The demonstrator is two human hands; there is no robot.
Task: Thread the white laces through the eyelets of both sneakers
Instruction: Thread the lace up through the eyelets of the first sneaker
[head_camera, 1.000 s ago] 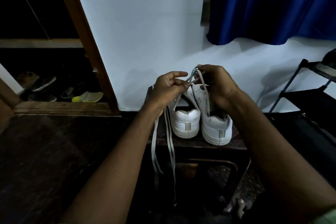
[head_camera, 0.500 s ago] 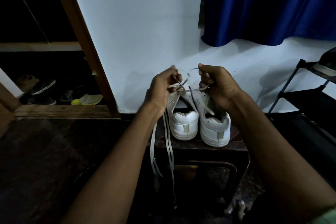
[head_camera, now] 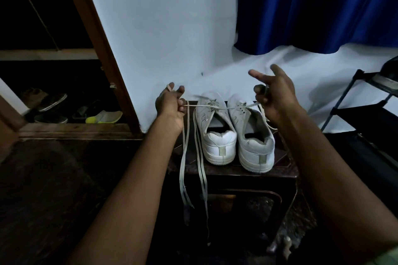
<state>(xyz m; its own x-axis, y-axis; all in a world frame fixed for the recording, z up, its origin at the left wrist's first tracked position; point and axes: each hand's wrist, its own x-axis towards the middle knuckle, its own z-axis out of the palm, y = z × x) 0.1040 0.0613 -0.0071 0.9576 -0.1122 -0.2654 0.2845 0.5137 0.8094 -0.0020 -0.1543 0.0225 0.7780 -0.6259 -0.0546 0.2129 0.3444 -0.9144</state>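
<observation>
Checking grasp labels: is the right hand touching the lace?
Touching. The head view shows the right hand pinching the white lace where it leaves the right sneaker, pulled sideways.

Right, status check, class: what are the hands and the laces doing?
Left hand grips one lace end, right hand the other. White lace taut across both sneakers. Spare lace lengths dangle off the stool's front edge.

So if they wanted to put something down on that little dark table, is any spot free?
A bare strip of the table runs along its near edge, in front of the sneakers' heels. Its left side is crowded: loose laces drape over that edge. Across the shoe tops, the left hand and right hand pull one lace taut.
</observation>
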